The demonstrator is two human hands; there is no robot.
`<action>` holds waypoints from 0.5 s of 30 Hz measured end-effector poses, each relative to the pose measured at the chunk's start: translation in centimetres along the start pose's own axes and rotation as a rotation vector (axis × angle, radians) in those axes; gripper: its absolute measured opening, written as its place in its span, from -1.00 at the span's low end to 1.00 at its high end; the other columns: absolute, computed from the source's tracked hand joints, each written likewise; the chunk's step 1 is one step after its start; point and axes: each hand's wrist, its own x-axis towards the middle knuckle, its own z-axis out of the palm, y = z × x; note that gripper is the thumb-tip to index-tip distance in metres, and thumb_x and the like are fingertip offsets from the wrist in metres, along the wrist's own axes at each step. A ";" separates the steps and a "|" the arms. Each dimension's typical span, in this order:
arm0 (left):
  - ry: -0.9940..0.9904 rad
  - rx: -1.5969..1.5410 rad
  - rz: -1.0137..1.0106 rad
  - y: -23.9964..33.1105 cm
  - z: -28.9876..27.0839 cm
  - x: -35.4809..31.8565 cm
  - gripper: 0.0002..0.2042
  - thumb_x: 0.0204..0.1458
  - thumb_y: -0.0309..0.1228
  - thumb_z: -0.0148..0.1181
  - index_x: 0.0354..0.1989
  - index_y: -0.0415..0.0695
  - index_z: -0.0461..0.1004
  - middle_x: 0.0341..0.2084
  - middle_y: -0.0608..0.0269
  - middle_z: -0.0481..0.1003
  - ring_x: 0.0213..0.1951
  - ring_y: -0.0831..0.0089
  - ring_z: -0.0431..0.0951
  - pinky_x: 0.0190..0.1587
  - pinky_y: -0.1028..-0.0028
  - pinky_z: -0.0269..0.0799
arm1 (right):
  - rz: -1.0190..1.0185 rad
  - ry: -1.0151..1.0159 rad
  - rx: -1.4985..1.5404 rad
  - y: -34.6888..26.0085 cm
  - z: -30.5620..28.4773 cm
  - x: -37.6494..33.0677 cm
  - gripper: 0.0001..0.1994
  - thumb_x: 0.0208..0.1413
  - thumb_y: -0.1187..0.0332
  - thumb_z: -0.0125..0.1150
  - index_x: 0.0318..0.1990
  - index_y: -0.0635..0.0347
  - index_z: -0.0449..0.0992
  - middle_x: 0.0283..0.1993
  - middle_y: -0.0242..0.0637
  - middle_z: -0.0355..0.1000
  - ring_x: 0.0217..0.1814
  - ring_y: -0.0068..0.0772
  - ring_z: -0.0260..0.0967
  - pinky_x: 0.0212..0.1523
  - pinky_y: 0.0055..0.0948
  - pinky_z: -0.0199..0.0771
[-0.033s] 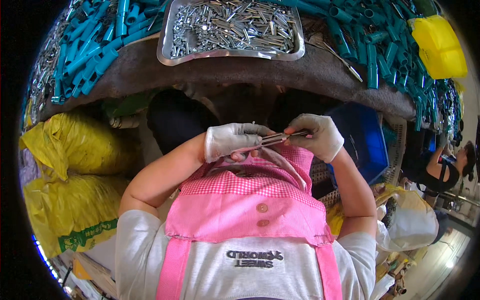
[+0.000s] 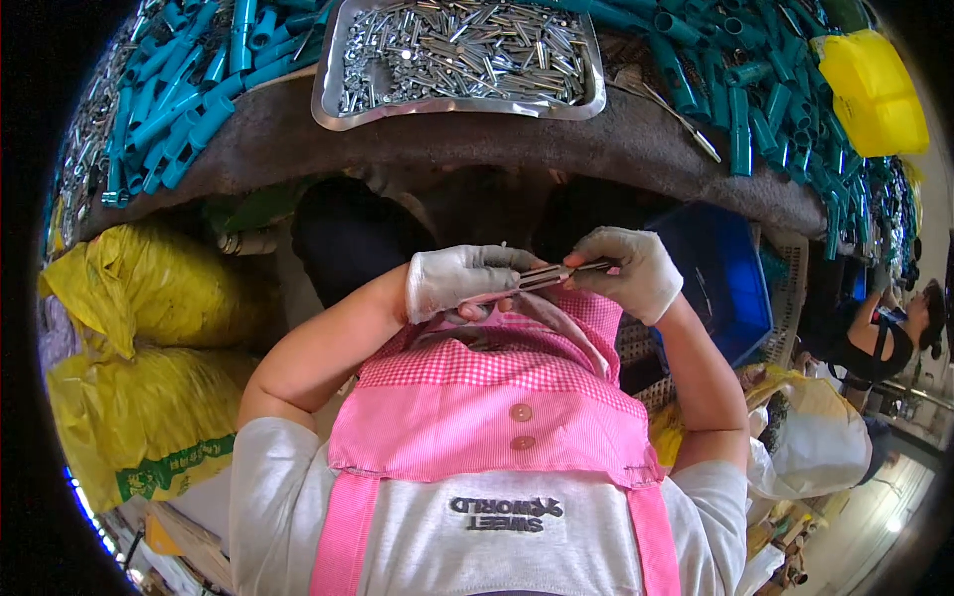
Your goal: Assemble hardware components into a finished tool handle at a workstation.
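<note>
Both of my hands wear white gloves with bare fingertips and meet above my pink apron [image 2: 497, 412]. My left hand [image 2: 459, 280] is closed around several thin silver metal pins [image 2: 542, 279], whose ends stick out to the right. Thumb and fingertips of my right hand [image 2: 636, 273] pinch a slim, dark-looking metal pin [image 2: 594, 265] against the ends of that bunch. Whether the pieces are joined or only touching cannot be made out. Beyond my hands, a shallow metal tray [image 2: 338, 122] holds a heap of similar silver pins [image 2: 487, 55].
Teal tube pieces [image 2: 179, 119] are piled on the brown-covered bench [image 2: 447, 149], left and right. A pointed metal tool [image 2: 686, 127] and a yellow container [image 2: 873, 94] are at the right. Yellow sacks [image 2: 159, 288] stand left, a blue bin [image 2: 740, 298] right. Another person [image 2: 879, 343] is far right.
</note>
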 end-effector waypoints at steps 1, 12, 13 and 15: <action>-0.009 -0.008 0.009 -0.4 -0.1 0.1 -0.65 0.14 -0.42 -0.01 0.13 -0.06 0.30 -0.53 0.37 0.37 -0.67 0.76 0.19 -0.66 0.77 0.14 | -0.091 0.031 -0.056 0.2 0.2 -0.2 -0.79 -0.15 0.50 0.35 -0.30 0.27 0.54 -0.32 -0.35 0.48 -0.32 -0.62 0.39 -0.28 -0.62 0.39; -0.031 -0.227 -0.023 -1.6 -0.4 0.2 -0.69 0.12 -0.38 0.05 0.06 -0.10 0.34 -0.51 0.26 0.42 -0.61 0.71 0.31 -0.68 0.76 0.21 | -0.039 0.088 0.279 2.3 3.5 -1.8 -0.76 0.18 0.39 0.03 -0.06 0.29 0.48 -0.37 -0.41 0.46 -0.37 -0.68 0.33 -0.31 -0.67 0.36; 0.012 -0.173 -0.008 -1.4 -0.2 0.2 -0.70 0.11 -0.38 0.08 0.02 -0.11 0.36 -0.51 0.25 0.44 -0.63 0.69 0.32 -0.70 0.75 0.20 | 0.044 0.074 0.276 2.3 3.5 -1.7 -0.74 0.19 0.35 0.02 -0.05 0.29 0.47 -0.35 -0.40 0.46 -0.37 -0.69 0.32 -0.30 -0.67 0.36; 0.028 -0.203 -0.029 -2.1 -0.8 0.4 -0.72 0.11 -0.37 0.07 0.00 -0.10 0.37 -0.51 0.25 0.44 -0.65 0.68 0.32 -0.72 0.74 0.17 | 0.150 0.082 0.267 1.6 3.7 -1.4 -0.69 0.22 0.27 -0.03 -0.01 0.28 0.44 -0.31 -0.38 0.46 -0.33 -0.68 0.30 -0.25 -0.65 0.36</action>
